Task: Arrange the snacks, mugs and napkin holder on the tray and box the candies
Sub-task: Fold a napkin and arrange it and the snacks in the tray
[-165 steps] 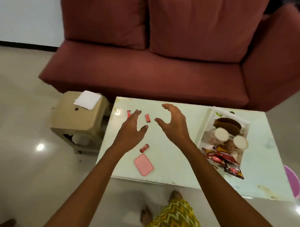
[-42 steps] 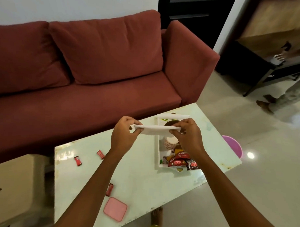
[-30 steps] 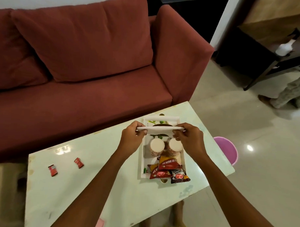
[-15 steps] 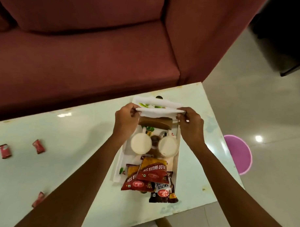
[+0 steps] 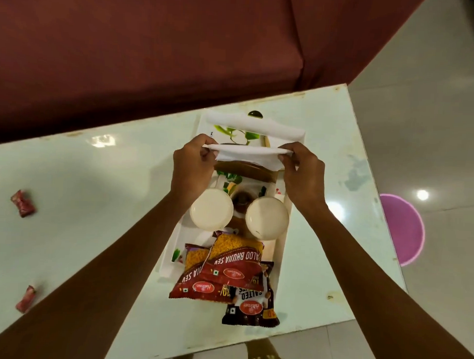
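A white tray (image 5: pixel 279 257) with a leaf print lies on the pale table (image 5: pixel 95 201). On it stand two white mugs, one (image 5: pixel 211 213) at the left and one (image 5: pixel 267 218) at the right, with a brown napkin holder (image 5: pixel 244 172) behind them. Red snack packets (image 5: pixel 227 270) and a dark salted-nuts packet (image 5: pixel 251 303) lie at the tray's near end. My left hand (image 5: pixel 193 164) and right hand (image 5: pixel 302 171) pinch the two ends of a folded white napkin stack (image 5: pixel 247 154) right above the holder. Two red candies (image 5: pixel 23 206) (image 5: pixel 25 302) lie at the table's left.
A dark red sofa (image 5: pixel 154 47) runs along the far edge of the table. A pink round object (image 5: pixel 402 229) sits on the glossy floor to the right. More white paper (image 5: pixel 256 126) lies across the tray's far end.
Both hands have carried the napkin stack from over the table to the tray and lowered it onto the brown holder. The view has tilted down over the tray.
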